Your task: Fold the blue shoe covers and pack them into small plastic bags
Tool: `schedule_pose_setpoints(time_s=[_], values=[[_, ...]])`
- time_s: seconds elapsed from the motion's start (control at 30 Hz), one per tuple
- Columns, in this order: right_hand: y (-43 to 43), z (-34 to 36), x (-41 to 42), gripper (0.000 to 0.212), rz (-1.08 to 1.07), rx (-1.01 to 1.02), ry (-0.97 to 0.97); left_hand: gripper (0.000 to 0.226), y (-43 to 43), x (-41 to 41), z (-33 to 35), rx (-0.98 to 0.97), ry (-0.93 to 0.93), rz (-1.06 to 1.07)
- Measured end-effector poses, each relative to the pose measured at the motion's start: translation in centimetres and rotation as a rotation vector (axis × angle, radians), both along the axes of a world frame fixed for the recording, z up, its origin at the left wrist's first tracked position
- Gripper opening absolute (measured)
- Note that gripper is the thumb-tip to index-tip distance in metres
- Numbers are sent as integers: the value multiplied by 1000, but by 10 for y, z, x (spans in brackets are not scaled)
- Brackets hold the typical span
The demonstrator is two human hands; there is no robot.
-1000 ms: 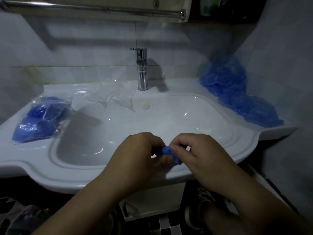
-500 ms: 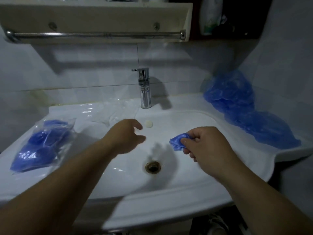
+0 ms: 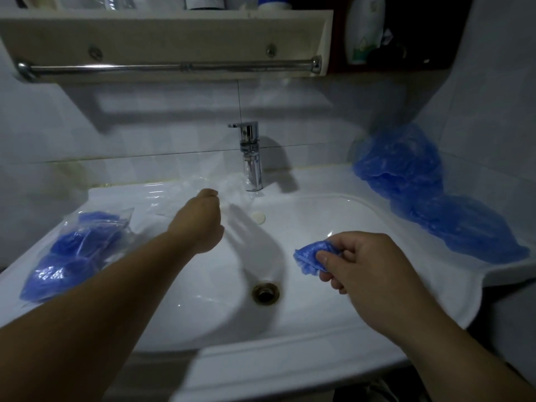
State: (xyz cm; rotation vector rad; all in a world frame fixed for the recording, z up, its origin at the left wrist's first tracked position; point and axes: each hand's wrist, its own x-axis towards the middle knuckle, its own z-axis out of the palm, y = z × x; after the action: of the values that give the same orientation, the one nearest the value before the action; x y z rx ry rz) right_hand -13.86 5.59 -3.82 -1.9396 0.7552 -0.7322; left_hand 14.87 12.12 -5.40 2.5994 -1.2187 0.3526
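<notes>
- Far left, on the rim of the sink (image 3: 290, 358), lies a packed bag (image 3: 72, 250). It is clear film with blue covers inside and looks finished.
- My left hand (image 3: 200, 224) is stretched out to the empty small plastic bags (image 3: 235, 187), which are heaped just beside the tap (image 3: 251, 158). My fingertips are at the film, but the back of my hand hides them. I cannot tell whether they pinch a bag or only touch it.
- I expect those bags to be nearly weightless, slick and clingy. It is best to take one by its open edge and rub it apart from the others.
- My right hand (image 3: 368, 271) pinches the folded shoe cover (image 3: 311, 258) between thumb and curled fingers, held over the basin and touching nothing else.
- The cover looks soft, thin and springy. I judge it will puff open if I loosen my grip, so I should hold it across the fold and keep it squeezed flat for the bag's mouth.
- Far right, the loose shoe covers (image 3: 429, 204) are piled along the rim against the wall, not yet folded.
</notes>
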Motion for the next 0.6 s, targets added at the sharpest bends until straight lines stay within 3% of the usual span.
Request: schedule_pose_setpoints(time_s=[0.17,0.33,0.43,0.5,0.6], values=[[4,1,-8,16,-25,28,-53,21,41,-47,31,-374,69,9],[9,2,-17,17,92,526,-327,24,89,-110,42,-719,455,-182],[15,6,-24,31,262,716,-463,33,103,-132,40,-784,596,-317],[19,7,-28,36,314,693,-489,38,107,-140,36,-800,634,-382],[23,4,-29,26,246,580,-478,39,107,-145,26,-719,567,-356]])
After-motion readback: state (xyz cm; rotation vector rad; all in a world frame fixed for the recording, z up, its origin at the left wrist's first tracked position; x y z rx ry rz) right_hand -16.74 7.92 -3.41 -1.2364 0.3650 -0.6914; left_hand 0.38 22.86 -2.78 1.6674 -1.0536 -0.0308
